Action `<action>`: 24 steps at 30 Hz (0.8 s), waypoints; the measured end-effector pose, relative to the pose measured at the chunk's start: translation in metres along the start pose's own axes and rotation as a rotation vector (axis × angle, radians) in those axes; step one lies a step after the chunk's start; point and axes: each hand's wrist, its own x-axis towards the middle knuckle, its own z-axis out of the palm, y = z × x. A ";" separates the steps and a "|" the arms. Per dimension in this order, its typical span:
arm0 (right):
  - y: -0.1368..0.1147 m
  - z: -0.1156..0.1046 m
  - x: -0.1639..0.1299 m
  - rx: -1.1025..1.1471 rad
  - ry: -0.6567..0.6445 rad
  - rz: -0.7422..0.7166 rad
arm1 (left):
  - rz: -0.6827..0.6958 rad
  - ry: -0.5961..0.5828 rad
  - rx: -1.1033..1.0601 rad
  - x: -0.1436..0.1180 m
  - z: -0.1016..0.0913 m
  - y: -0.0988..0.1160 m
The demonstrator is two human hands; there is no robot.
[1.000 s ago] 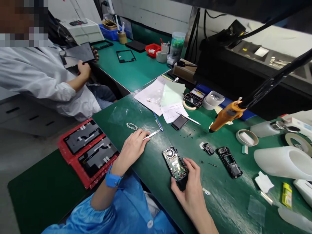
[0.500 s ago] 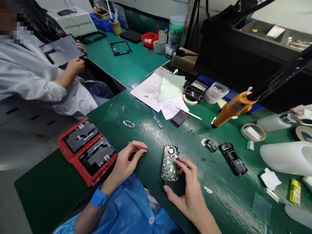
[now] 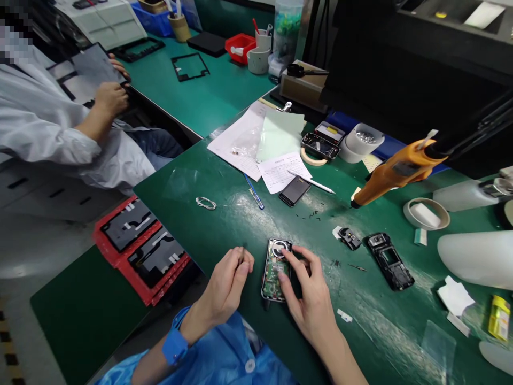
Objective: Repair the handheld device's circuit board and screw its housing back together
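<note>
An opened phone (image 3: 274, 278) lies near the front edge of the green table, its green circuit board and a round silver ring (image 3: 280, 248) exposed. My right hand (image 3: 310, 289) rests on it from the right. The index fingertip is at the ring, the thumb lies over the board, and other fingers are against the right side. To the left of the phone, apart from it, my left hand (image 3: 226, 286) is closed around a thin dark tool (image 3: 242, 250), mostly hidden by the fingers; its kind cannot be made out.
Right of the phone lie a small black part (image 3: 350, 238), a black phone housing (image 3: 389, 261) and a thin bit (image 3: 356, 267). An orange electric screwdriver (image 3: 395, 174) hangs above the table. Behind are a dark phone screen (image 3: 294, 191) and papers (image 3: 282, 171). A co-worker's hand (image 3: 111, 99) holds a panel.
My left hand has moved right and down, its fingers curling over the thin tool. My right thumb and index finger have moved in from the phone's edge onto its board and ring.
</note>
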 end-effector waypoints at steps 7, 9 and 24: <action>0.008 0.000 0.019 -0.019 -0.010 -0.018 | 0.067 -0.029 0.288 0.003 0.017 0.003; 0.009 -0.001 0.021 -0.011 -0.016 -0.015 | 0.092 -0.047 0.271 0.005 0.017 0.001; 0.005 0.000 0.024 -0.066 -0.103 0.012 | 0.055 -0.081 0.181 0.006 0.015 -0.004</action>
